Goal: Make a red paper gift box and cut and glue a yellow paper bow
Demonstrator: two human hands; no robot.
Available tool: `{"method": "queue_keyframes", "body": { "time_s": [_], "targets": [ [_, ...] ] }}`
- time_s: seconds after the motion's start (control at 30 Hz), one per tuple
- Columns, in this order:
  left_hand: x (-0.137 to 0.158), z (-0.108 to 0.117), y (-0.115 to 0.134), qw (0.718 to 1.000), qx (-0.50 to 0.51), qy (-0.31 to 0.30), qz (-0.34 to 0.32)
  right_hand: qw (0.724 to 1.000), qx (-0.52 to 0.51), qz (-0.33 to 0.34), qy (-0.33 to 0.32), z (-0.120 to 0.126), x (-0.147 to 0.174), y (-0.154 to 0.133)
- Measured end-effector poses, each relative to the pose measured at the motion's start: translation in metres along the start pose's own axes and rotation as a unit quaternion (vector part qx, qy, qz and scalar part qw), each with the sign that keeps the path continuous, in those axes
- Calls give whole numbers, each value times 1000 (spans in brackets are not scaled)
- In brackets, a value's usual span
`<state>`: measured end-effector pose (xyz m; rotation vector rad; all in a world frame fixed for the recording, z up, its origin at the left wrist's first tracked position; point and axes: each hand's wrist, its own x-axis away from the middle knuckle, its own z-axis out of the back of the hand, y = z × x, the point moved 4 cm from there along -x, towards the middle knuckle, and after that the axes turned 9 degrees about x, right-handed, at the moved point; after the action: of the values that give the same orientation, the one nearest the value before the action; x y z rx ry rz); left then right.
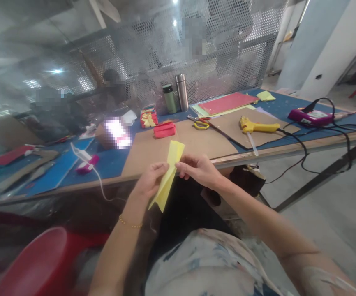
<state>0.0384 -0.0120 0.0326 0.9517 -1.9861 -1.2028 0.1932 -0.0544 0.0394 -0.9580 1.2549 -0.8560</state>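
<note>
One strip of yellow paper (167, 181) is held by two hands above the lap, just in front of the near edge of the table (108, 164). At nine o'clock its edge is pinched between the thumb and fingers of the left hand (151, 179); at three o'clock the opposite edge is pinched by the right hand (201, 170), with the remaining fingers curled. The strip is thin, long and narrow, creased lengthwise, with a notched lower end. Its long axis is set from seven to one o'clock, the notched end being pointed toward seven. At twelve o'clock, one folded red paper (165, 130) is placed on cardboard (147, 154), with two bottles, one green (169, 99) and one steel (182, 93), stood beyond. One pair of scissors (201, 128) is laid at one o'clock, and one yellow glue gun (260, 126) at two.
</note>
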Motion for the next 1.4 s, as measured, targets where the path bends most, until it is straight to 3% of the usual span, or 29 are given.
{"method": "queue_keyframes", "body": {
  "time_s": [0.23,0.37,0.5,0.7,0.93,1.07,1.17,1.23,1.4],
  "targets": [
    [1,2,-7,999,22,-32,15,1000,7,-7,-5,0,3,2],
    [1,1,-9,1000,15,-22,-2,994,106,-23,35,2,7,1],
    [2,1,-11,999,20,-2,-33,970,227,-14,82,3,11,-6],
    [1,2,-19,999,41,5,-22,928,344,72,128,-3,18,-15],
    [1,-2,-26,997,71,-25,-29,848,451,229,160,-16,33,-22],
    [2,-3,-27,996,72,-34,-36,829,466,265,158,-18,38,-27],
    [2,-2,-27,996,69,-23,-45,835,457,263,155,-17,38,-28],
    [3,-2,-28,996,68,-2,-56,853,433,248,151,-14,38,-27],
    [8,0,-27,992,38,55,-106,938,307,133,84,2,32,-17]
  ]
}}
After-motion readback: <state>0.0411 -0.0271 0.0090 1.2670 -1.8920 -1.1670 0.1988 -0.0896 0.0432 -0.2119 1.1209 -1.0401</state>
